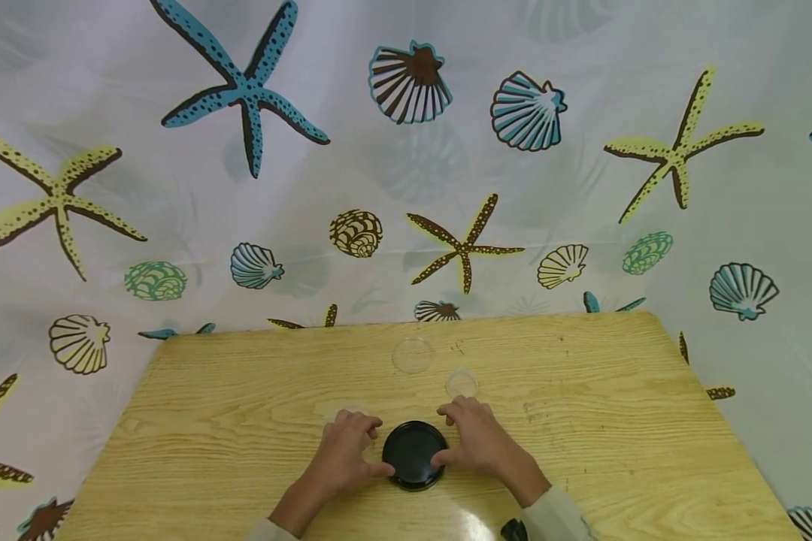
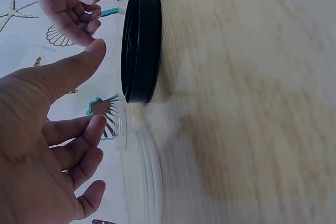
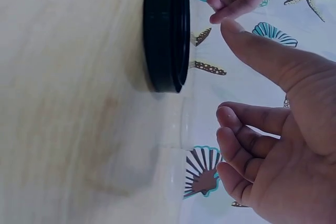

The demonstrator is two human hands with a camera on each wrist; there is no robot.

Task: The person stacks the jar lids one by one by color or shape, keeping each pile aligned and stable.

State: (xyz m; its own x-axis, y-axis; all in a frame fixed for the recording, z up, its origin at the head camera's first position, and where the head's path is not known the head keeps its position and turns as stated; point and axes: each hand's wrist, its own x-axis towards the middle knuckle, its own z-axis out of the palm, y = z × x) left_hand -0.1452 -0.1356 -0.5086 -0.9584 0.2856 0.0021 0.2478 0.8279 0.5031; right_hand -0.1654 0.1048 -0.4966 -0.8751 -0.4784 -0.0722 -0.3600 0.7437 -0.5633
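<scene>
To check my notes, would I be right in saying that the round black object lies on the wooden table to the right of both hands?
Not quite: the round black object does lie on the wooden table, but between the left hand and the right hand, as the head view shows.

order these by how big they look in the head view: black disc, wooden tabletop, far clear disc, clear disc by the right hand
1. Wooden tabletop
2. Black disc
3. Far clear disc
4. Clear disc by the right hand, looking only slightly smaller than the far one
</scene>
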